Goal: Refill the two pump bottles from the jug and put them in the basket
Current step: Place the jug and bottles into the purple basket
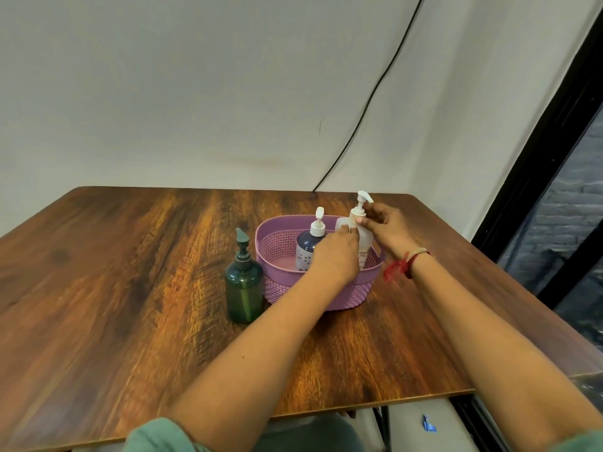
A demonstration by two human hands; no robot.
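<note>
Head view: the purple basket (284,288) sits on the table (130,288) a little past centre, toward 1 o'clock from me. Inside it, on the 9 o'clock side, a dark bottle (306,247) stands upright with its white pump on. At the basket's 3 o'clock side both hands are on a white bottle (364,244).

The left hand (336,256) has its fingers (349,228) curled round the bottle's shoulder. The right hand (388,230) pinches the pump collar between thumb and fingers. The bottle's lower part is down inside the basket, but the wall hides its base, so I cannot tell whether it rests on the floor.

A green bottle (244,288) stands on the table just beside the basket at its 9 o'clock, outside it. I see no jug.

I judge this to be the last step: the second bottle going into the basket, or its pump getting a final twist there.

The next move calls for seating the bottle flat and next to the dark one without knocking it. Then both hands should let go straight upward, so the tall pump head does not catch and tip it.
</note>
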